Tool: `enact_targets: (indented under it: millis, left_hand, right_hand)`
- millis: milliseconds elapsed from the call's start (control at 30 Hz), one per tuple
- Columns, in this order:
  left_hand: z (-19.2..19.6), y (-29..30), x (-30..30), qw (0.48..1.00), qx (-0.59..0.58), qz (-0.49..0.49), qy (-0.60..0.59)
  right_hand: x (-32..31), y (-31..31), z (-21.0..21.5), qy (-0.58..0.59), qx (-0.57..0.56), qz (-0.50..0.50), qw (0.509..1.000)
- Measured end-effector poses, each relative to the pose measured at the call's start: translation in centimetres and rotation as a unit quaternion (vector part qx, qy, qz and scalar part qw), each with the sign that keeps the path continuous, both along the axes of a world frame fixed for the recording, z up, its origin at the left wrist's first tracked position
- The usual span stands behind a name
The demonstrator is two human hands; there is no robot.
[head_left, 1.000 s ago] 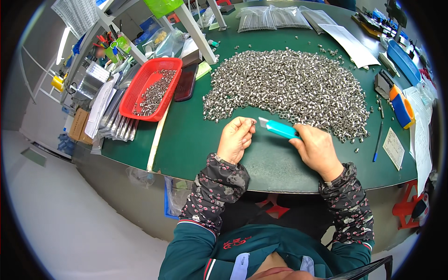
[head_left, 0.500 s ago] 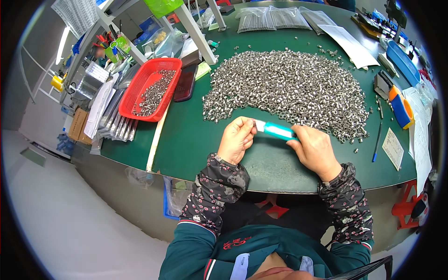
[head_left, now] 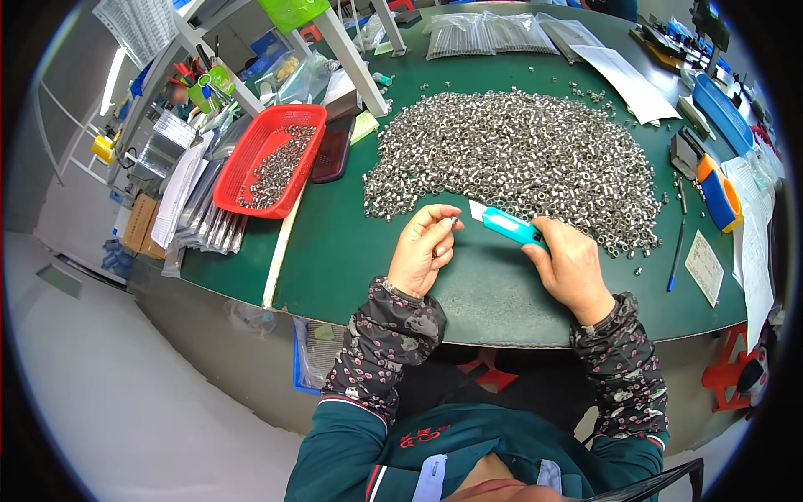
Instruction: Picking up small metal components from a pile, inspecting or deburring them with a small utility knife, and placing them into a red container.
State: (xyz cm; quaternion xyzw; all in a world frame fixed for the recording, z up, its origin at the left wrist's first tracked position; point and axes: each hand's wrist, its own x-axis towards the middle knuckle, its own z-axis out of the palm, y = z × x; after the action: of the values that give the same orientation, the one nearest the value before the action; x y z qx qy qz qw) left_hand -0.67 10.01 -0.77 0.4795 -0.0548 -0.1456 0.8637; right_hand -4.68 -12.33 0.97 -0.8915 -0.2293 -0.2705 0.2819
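Note:
My right hand [head_left: 571,266] is closed round the handle of a teal utility knife [head_left: 512,227]. Its pale blade points left, a short gap away from my left hand [head_left: 425,249]. Between thumb and forefinger, the left hand pinches a small metal ring [head_left: 454,220], mostly covered by the fingertips. Beyond both hands spreads a broad heap of small silvery metal rings [head_left: 510,151] on the green table [head_left: 368,276].
On the left, a red plastic basket [head_left: 226,180] holds more rings, beside a dark phone [head_left: 333,151]. Bagged parts [head_left: 493,35] lie at the back. On the right are a blue pen [head_left: 676,255], a paper card [head_left: 704,266] and an orange-and-blue tool [head_left: 719,194].
The knife has moved slightly right, and its blade has come away from the left hand's fingertips. My left hand has barely shifted and keeps its pinch.

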Motion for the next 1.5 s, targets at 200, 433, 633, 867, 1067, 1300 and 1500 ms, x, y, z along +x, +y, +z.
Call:
enact_targets:
  millis: [200,433,633,867,1067,1300,1500]
  left_hand:
    - [-0.16,0.01,0.02,1.000,-0.004,0.002,0.004]
    - [-0.43,-0.02,0.07,1.000,0.007,0.001,-0.020]
    - [-0.29,-0.15,-0.04,1.000,0.010,0.005,-0.021]
    - [-0.56,-0.05,-0.02,1.000,0.016,0.012,-0.014]
    - [-0.25,-0.10,-0.12,1.000,0.006,0.002,-0.022]
    - [0.03,-0.11,-0.17,1.000,0.022,0.001,-0.018]
    - [-0.29,0.03,-0.05,1.000,0.013,-0.008,-0.016]
  right_hand:
    - [-0.02,0.04,-0.03,0.007,0.001,0.004,1.000]
    - [0.02,0.02,-0.27,0.020,-0.014,0.009,1.000]
    - [-0.12,0.10,-0.14,0.064,-0.036,0.030,0.997]
    - [0.10,0.01,-0.24,0.006,0.018,0.014,1.000]
    - [0.17,-0.13,-0.05,-0.025,0.025,0.001,0.999]
    - [0.21,-0.22,-0.05,-0.034,0.020,0.004,0.999]
    - [0.23,-0.22,-0.13,-0.030,0.016,0.000,0.999]
